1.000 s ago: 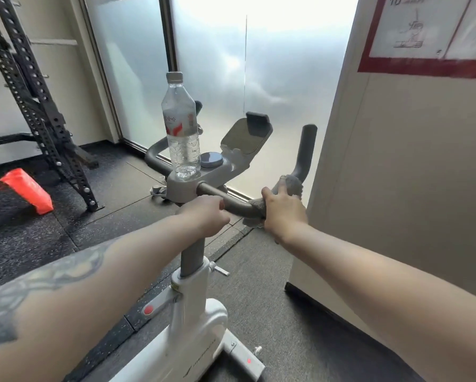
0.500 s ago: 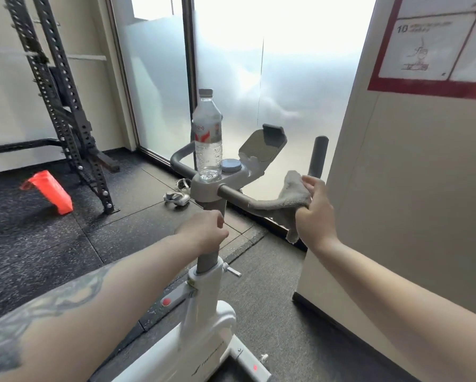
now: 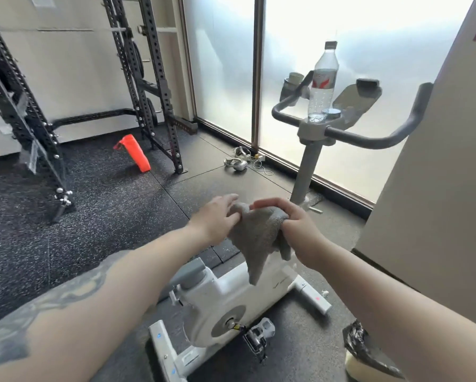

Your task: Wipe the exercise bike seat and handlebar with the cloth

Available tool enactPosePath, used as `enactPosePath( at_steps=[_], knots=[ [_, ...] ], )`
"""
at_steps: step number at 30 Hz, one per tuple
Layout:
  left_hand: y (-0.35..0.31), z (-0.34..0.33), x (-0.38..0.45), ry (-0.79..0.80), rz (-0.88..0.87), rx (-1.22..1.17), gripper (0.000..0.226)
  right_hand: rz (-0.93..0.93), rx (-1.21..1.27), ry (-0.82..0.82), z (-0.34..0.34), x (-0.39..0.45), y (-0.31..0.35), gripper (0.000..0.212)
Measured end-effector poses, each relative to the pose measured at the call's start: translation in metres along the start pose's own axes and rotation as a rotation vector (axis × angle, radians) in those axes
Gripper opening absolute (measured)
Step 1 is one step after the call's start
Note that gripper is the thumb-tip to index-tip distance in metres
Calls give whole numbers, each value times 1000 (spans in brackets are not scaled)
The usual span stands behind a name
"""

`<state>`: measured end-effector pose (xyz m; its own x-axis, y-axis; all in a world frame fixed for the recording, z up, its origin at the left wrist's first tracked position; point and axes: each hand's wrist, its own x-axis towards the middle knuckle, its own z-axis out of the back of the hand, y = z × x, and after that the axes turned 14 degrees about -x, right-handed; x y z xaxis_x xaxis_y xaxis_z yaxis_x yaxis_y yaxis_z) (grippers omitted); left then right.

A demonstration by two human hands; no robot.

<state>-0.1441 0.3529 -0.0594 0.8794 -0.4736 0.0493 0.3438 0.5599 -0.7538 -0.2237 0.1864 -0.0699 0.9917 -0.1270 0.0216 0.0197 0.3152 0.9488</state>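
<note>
A grey cloth [image 3: 256, 238] hangs between both hands in mid-air above the white body of the exercise bike [image 3: 231, 307]. My right hand [image 3: 294, 230] grips the cloth's right side. My left hand [image 3: 217, 219] pinches its upper left corner with the other fingers spread. The dark grey handlebar [image 3: 369, 139] stands farther off at the upper right, with neither hand on it. A water bottle [image 3: 321, 84] stands in the console holder. The seat is not in view.
A beige wall [image 3: 438, 175] stands close on the right. A black rack [image 3: 154, 86] and an orange wedge [image 3: 136, 153] are at the left on the rubber floor. Small devices with cables [image 3: 239, 161] lie by the frosted window. A black-bagged bin [image 3: 369, 351] sits at lower right.
Both hands left the handlebar and stem and came back toward me. The cloth came off the right grip, and my left hand now holds it too. The view swung left and back.
</note>
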Motion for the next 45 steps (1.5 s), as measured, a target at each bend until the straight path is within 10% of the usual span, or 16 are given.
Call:
enactPosePath(
  at_steps=[4, 12, 17, 25, 31, 41, 45],
  knots=[
    [46, 29, -61, 172, 192, -271, 17, 19, 13, 70, -54, -26, 9, 68],
    [71, 55, -152, -142, 413, -870, 11, -440, 174, -43, -138, -75, -3, 26],
    [95, 65, -194, -229, 439, -834, 27, -687, 688, 252, -185, -103, 18, 43],
    [161, 114, -222, -75, 326, -640, 16, -588, 934, 203, -266, -106, 29, 53],
    [231, 173, -216, 104, 245, -209, 16, -759, 493, 26, -365, -100, 31, 9],
    [297, 187, -176, 165, 279, -31, 11, -833, 237, -653, -349, -103, -16, 17],
    [308, 169, -163, 185, 242, 26, 18, -771, -10, -591, -346, -90, -34, 11]
  ],
)
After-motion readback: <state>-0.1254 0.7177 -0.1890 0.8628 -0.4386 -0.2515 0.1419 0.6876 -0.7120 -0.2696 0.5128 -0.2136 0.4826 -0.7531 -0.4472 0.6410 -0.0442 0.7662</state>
